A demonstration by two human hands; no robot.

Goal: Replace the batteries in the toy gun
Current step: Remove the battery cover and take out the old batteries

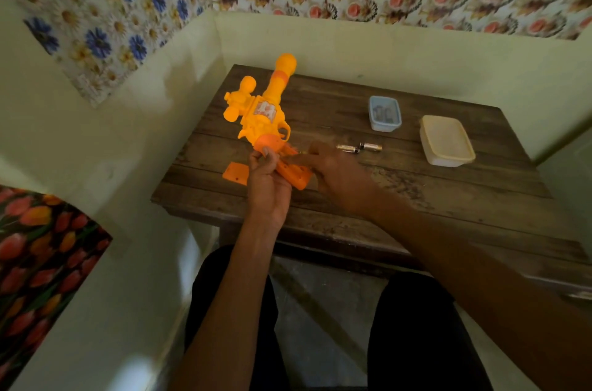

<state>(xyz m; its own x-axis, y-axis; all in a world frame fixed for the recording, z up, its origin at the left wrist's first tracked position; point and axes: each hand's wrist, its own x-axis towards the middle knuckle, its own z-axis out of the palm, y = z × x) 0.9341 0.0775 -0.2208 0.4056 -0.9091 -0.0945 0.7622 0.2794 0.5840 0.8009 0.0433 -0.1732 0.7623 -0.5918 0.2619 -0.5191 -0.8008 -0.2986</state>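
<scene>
Near the table's (416,198) left edge, left hand (267,185) closed around the gun (262,112) grip, right hand's (336,173) fingers curled at the grip, hold unclear, cover (235,173) beside, two batteries (358,147) mid-table, blue tub (384,113) holding dark items, lidded box (447,141) toward the right edge.

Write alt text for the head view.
Left hand holds an orange toy gun by its grip over a wooden table while the right hand works at the grip. Its cover, two batteries and two tubs lie on the table.
</scene>
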